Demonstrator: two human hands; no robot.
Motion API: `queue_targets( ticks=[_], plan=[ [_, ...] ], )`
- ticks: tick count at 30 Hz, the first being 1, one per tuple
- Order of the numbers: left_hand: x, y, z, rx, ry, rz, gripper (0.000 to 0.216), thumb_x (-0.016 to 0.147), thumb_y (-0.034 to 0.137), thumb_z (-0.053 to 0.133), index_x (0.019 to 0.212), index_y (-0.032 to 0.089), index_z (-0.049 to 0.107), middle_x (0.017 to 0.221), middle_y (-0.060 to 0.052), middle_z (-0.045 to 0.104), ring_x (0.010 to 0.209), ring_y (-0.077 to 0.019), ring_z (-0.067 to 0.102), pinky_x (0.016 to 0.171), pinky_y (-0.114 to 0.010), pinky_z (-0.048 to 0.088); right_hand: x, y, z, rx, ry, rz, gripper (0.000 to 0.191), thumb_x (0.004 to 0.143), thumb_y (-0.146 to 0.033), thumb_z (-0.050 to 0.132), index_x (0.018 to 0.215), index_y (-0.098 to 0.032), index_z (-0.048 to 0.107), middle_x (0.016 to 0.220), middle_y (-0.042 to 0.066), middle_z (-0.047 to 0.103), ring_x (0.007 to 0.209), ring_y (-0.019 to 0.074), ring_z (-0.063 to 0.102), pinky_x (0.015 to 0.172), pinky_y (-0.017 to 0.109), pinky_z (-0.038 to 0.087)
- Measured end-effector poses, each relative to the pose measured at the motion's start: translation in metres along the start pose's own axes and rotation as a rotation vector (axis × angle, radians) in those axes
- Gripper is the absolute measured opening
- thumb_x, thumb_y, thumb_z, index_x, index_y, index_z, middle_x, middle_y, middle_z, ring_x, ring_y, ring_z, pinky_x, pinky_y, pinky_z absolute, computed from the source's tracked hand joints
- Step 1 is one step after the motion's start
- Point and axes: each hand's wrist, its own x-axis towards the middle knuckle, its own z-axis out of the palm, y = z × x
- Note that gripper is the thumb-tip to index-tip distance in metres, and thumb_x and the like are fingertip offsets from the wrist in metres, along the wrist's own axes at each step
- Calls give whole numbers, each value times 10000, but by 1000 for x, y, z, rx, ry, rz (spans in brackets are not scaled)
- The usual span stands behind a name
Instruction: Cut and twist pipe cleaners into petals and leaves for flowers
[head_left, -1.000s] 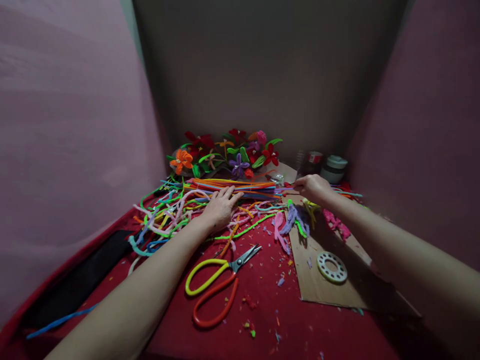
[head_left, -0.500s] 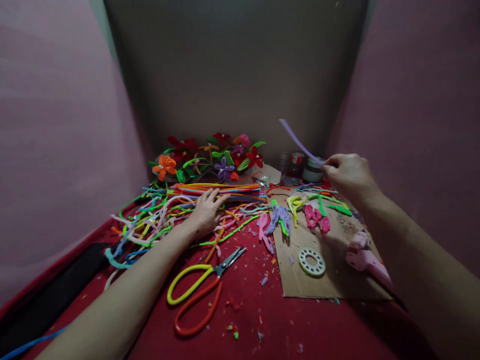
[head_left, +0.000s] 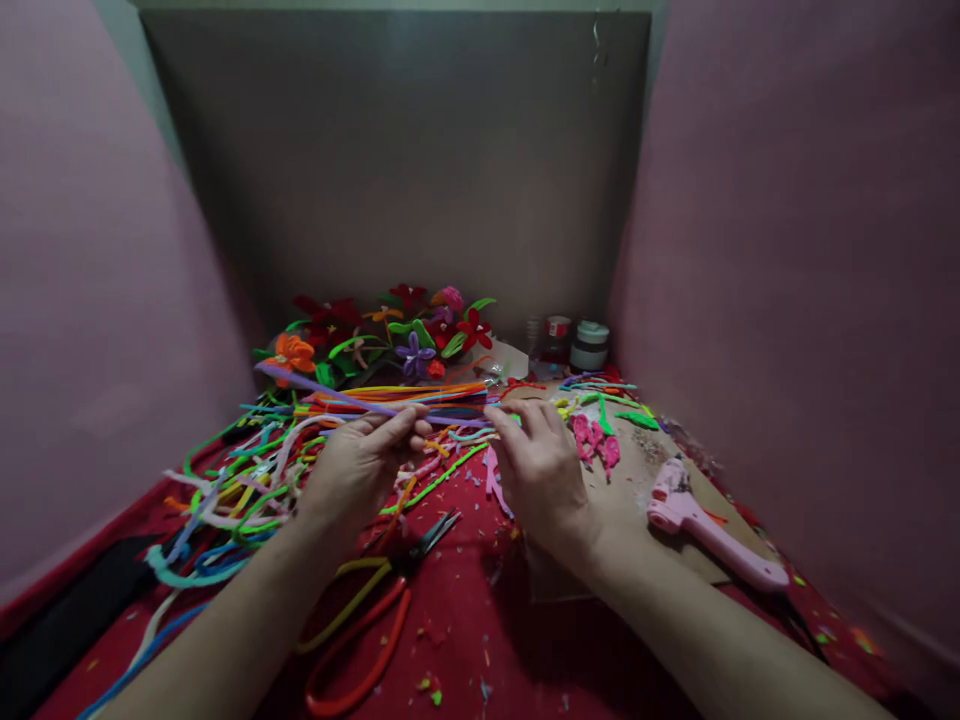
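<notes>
— While both hands meet over the red worktop (head_left: 540, 640), what do they hold?

— One purple pipe cleaner (head_left: 337, 397). The left hand (head_left: 360, 465) has its grip closed on it, pinching it between thumb and fingertips near the middle. The right hand (head_left: 536, 465) pinches its right end the same way, fingers closed.

— Where does the pipe cleaner run?

— It slants up and to the left from the hands, just above the straight bundle of coloured pipe cleaners (head_left: 409, 395), and its far end reaches toward the orange flower (head_left: 292, 352).

— What lies about them?

— A loose tangle of bent pipe cleaners (head_left: 240, 470) sits left of the left hand. Scissors (head_left: 360, 625) with yellow and orange handles lie below the left wrist, blades pointing up toward the hands. Finished pipe-cleaner flowers (head_left: 405, 335) stand at the back.

— And to the right?

— A cardboard sheet (head_left: 652, 475) carries a pink flower piece (head_left: 596, 440) just beside the right hand, and a pink glue gun (head_left: 709, 530) farther right. Two small jars (head_left: 574, 343) stand by the back wall.
</notes>
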Motion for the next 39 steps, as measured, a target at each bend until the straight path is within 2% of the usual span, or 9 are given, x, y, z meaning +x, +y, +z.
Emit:
queue_targets(
  ticks=[2, 4, 7, 10, 14, 17, 26, 32, 39],
  plan=[
    [3, -2, -3, -138, 74, 54, 94, 683, 128, 653, 766, 84, 658, 678, -48, 632, 565, -89, 561, 496, -173, 443, -7, -7, 1, 41, 6, -105, 291, 832, -124, 448, 1075, -160, 604, 972, 119, 619, 947, 225, 498, 848, 384, 381],
    [2, -6, -3, -233, 59, 40, 92, 698, 100, 624, 781, 89, 661, 703, -54, 641, 582, -91, 573, 508, -175, 458, -12, -15, 5, 219, -66, -75, 283, 842, -144, 443, 1082, -155, 591, 918, 103, 620, 895, 207, 512, 815, 360, 407],
    [-6, -18, 3, -232, -47, -108, 104, 712, 107, 619, 802, 83, 667, 679, -51, 634, 551, -82, 568, 498, -171, 460, -12, -22, 13, 613, -134, 306, 263, 861, -242, 445, 1075, -159, 573, 885, 72, 624, 799, 164, 548, 735, 298, 439],
    [-16, -35, 12, -180, -141, -244, 108, 708, 130, 644, 798, 73, 661, 653, -37, 614, 513, -64, 544, 478, -163, 446, -7, -19, 19, 981, -145, 641, 235, 844, -318, 465, 904, -155, 623, 708, 17, 609, 609, 113, 524, 584, 232, 422],
    [-21, -47, 15, -164, -169, -328, 96, 704, 154, 653, 757, 75, 635, 632, -19, 586, 483, -56, 510, 433, -168, 416, -7, -11, 22, 1092, -98, 834, 268, 773, -366, 553, 663, -129, 609, 567, -6, 559, 476, 74, 442, 472, 202, 353],
    [-18, -48, 12, -117, -124, -296, 122, 690, 174, 668, 739, 80, 609, 587, -10, 567, 455, -57, 489, 407, -170, 394, -11, -7, 22, 1063, -98, 914, 296, 746, -395, 575, 626, -124, 583, 533, -6, 552, 438, 66, 427, 445, 201, 327],
    [-16, -52, 8, 62, -95, -140, 235, 665, 298, 695, 751, 126, 560, 526, 29, 543, 390, -53, 456, 364, -159, 359, -19, -1, 27, 968, -222, 951, 295, 758, -402, 534, 626, -139, 541, 505, -16, 540, 399, 65, 409, 412, 197, 299],
    [-20, -41, 11, 202, -174, -102, 255, 734, 358, 614, 774, 108, 584, 527, -9, 584, 342, -78, 481, 343, -180, 378, -19, -8, 26, 695, -457, 789, 266, 760, -276, 493, 528, -150, 525, 404, -25, 472, 367, 76, 409, 383, 196, 276],
    [-24, -37, 12, 221, -250, -94, 290, 753, 363, 588, 928, 132, 613, 517, 18, 547, 384, -86, 497, 356, -182, 402, -19, -13, 24, 798, -680, 709, 225, 720, -164, 408, 577, -163, 582, 431, -18, 521, 330, 84, 403, 343, 199, 268]
  ],
)
